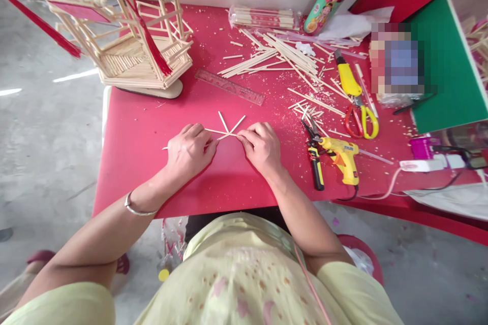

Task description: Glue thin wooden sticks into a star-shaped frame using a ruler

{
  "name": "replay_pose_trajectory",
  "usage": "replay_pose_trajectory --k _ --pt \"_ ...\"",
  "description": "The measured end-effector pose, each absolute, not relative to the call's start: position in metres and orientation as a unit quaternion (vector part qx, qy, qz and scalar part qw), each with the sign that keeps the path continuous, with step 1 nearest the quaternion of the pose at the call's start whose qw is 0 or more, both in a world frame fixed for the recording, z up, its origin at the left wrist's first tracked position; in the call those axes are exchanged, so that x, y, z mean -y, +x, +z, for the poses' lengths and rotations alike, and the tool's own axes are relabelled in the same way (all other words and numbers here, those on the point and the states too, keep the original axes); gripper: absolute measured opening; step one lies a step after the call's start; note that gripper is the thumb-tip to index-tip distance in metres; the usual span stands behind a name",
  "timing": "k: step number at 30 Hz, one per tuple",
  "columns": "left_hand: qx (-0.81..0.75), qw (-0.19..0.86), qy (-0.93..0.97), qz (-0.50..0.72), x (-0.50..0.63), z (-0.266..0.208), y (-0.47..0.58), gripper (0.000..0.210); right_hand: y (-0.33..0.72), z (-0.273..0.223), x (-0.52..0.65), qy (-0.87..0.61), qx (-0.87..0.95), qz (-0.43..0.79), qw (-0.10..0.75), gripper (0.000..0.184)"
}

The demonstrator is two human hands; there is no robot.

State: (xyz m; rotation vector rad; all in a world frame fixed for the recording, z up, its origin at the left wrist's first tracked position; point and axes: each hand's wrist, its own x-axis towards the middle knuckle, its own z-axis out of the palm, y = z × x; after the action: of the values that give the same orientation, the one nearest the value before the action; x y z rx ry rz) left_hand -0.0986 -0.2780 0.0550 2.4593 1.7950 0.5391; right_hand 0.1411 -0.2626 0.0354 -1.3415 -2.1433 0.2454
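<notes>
Several thin wooden sticks point(237, 124) cross one another in a star-like shape on the red table point(213, 188). My left hand point(189, 150) is closed around the left ends of the sticks, and one stick tip pokes out at its far left side. At the right end of a stick, close to the crossing, my right hand point(263, 146) pinches with thumb and finger. A clear ruler point(229, 86) lies behind the crossed sticks. Near my right hand are black-and-yellow pliers point(315, 162) and a yellow glue gun point(343, 155).
A stick-built pavilion model point(145, 56) with red tassels stands at the back left. Loose sticks point(282, 58) and shavings cover the back middle. Scissors point(360, 117), a yellow utility knife point(346, 76) and a white power strip point(423, 164) lie to the right.
</notes>
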Motion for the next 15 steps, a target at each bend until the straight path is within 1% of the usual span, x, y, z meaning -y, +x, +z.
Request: replay_pose_trajectory --k 15 --pt "-0.577 0.032 0.797 0.174 0.2792 0.0544 -0.0980 0.032 0.1408 0.0354 0.2619 -0.500 0.807 0.082 0.304 0.028"
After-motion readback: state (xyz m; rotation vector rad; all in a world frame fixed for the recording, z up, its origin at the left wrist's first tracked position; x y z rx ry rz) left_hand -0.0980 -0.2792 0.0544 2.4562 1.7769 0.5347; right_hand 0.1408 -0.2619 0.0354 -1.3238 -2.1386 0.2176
